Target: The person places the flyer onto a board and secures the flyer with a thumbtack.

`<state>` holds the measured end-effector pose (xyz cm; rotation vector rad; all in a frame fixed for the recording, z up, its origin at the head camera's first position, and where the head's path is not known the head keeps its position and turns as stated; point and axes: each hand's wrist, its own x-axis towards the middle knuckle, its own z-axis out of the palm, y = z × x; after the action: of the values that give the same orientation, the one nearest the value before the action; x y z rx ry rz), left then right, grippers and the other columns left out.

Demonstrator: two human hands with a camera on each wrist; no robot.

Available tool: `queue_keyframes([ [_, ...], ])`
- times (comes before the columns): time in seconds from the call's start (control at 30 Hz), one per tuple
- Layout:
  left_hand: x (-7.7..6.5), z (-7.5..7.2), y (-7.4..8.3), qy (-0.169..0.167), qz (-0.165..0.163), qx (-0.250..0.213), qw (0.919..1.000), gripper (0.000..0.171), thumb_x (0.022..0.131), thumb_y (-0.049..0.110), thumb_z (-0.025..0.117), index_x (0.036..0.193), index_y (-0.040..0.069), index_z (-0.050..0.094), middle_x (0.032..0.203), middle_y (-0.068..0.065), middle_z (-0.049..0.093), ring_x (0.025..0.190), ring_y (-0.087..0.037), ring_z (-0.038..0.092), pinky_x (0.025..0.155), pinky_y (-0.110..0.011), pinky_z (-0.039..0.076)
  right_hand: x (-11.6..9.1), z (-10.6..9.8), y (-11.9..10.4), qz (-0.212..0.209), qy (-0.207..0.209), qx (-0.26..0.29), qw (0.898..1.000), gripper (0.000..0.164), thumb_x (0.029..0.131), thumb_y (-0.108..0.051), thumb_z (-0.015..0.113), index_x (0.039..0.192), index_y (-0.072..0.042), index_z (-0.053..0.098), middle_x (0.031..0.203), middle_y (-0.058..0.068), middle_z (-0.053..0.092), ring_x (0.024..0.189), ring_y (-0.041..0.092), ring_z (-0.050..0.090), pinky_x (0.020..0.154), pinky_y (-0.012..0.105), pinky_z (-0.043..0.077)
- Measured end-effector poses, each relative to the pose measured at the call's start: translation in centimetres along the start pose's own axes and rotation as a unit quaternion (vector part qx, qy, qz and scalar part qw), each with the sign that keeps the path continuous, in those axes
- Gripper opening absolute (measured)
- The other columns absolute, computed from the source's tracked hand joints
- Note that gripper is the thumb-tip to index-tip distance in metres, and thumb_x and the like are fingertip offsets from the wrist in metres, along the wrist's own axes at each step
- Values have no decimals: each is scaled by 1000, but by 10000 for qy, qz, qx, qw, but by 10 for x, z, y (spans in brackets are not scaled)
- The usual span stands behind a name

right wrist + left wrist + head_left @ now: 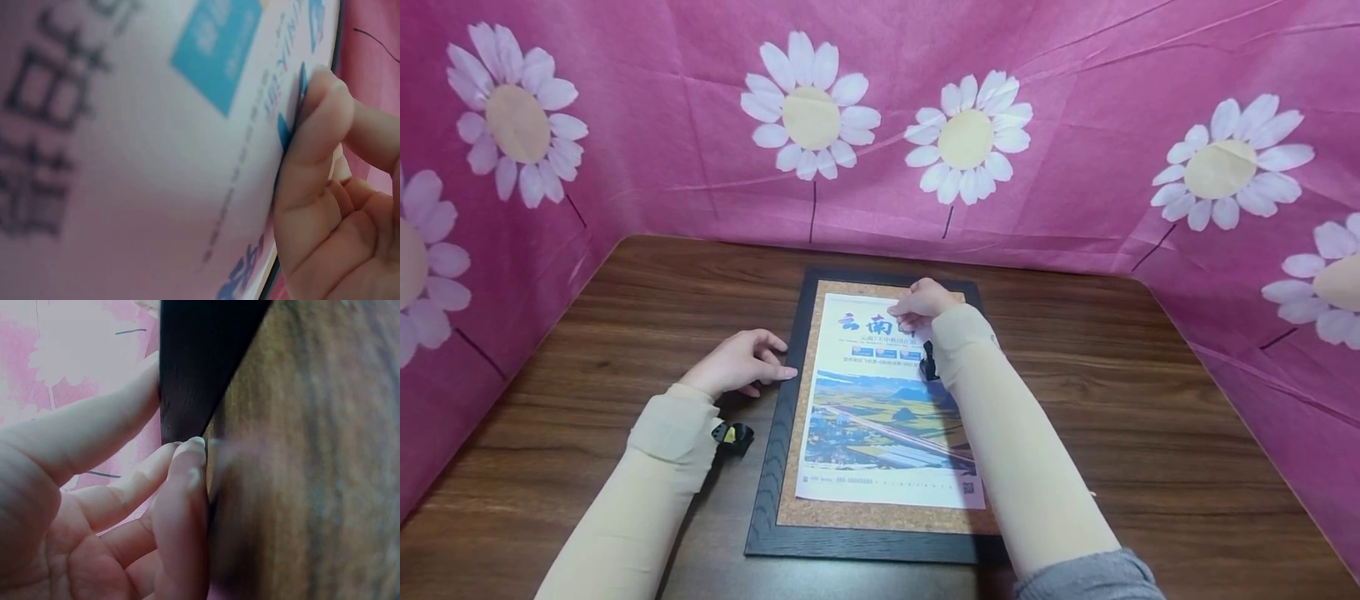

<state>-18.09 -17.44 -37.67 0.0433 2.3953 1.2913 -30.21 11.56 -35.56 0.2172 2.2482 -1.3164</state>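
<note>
A cork board with a black wooden frame lies on the table, and a printed poster with Chinese lettering and a landscape picture covers most of it. At the frame's left side, my left hand grips the edge, thumb on top and fingertips against the outer side, as the left wrist view shows. My right hand is over the poster's upper part with fingers bent. Its fingertips meet the paper by the title lettering; I cannot tell whether something small is pinched there. The right forearm hides the poster's right side.
Brown wood-grain table surrounds the board. Behind and on both sides hangs a pink cloth with large white daisies. A black wrist camera is strapped at the left wrist and another at the right.
</note>
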Motion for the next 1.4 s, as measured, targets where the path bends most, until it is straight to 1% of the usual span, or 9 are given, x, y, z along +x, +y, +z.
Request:
queue_keyframes([
  [0.4,2,1,0,-1,25,20,10000,54,88,23,76,129,-3,52,103,-14,63,84,-21,58,69,-35,59,0,-12,18,-553,-428,701,9951,17,96,-10,65,108,2,60,86,7,68,67,11,64,69,21,57],
  [0.6,2,-2,-3,106,184,91,9997,54,91,28,72,130,-3,52,103,-15,64,85,-21,61,70,-36,58,-7,-23,23,-916,69,940,9913,17,97,-12,64,109,-2,59,97,9,67,80,13,64,79,25,57],
  [0.73,2,-6,-4,372,372,129,9985,51,94,33,68,130,-1,54,105,-16,65,85,-21,65,71,-36,59,-17,-34,24,-1248,408,1181,9843,22,97,-11,62,115,1,58,111,16,64,86,14,64,94,36,54],
  [0.83,3,-10,-2,597,462,83,9971,48,95,35,66,129,2,55,108,-17,65,84,-22,66,71,-35,59,-26,-46,24,-1509,717,1379,9763,24,98,-10,60,119,1,58,106,12,67,85,13,67,100,40,52],
  [0.93,5,-15,6,880,644,163,9939,46,96,36,64,129,4,55,109,-18,64,86,-26,66,70,-34,59,-34,-59,23,-1871,1066,1667,9622,21,98,-8,60,117,1,60,91,0,69,81,11,69,93,34,56],
  [1.07,7,-22,20,1301,950,455,9859,45,98,38,62,129,6,56,108,-16,64,88,-31,68,71,-34,58,-45,-74,20,-2439,1495,2028,9365,13,97,-6,61,109,-1,63,80,-5,71,76,9,70,79,23,58],
  [1.2,9,-28,36,1725,1240,705,9746,45,98,42,59,129,9,57,109,-14,65,90,-32,67,77,-40,56,-57,-83,17,-2844,2016,2143,9124,18,96,-6,62,111,3,65,81,-7,72,78,7,70,78,21,58],
  [1.27,9,-31,43,2011,1419,849,9655,45,98,43,58,127,9,59,109,-13,66,94,-31,65,81,-43,53,-64,-87,16,-2984,2387,1891,9046,24,96,-9,63,116,4,66,86,-6,73,81,4,70,80,20,57],
  [1.4,8,-39,53,2656,1796,1255,9388,46,98,42,58,129,7,59,118,-14,65,109,-31,60,93,-50,46,-79,-94,17,-3153,3300,639,8875,35,96,-24,65,124,-2,68,110,3,75,95,-1,68,87,17,53],
])
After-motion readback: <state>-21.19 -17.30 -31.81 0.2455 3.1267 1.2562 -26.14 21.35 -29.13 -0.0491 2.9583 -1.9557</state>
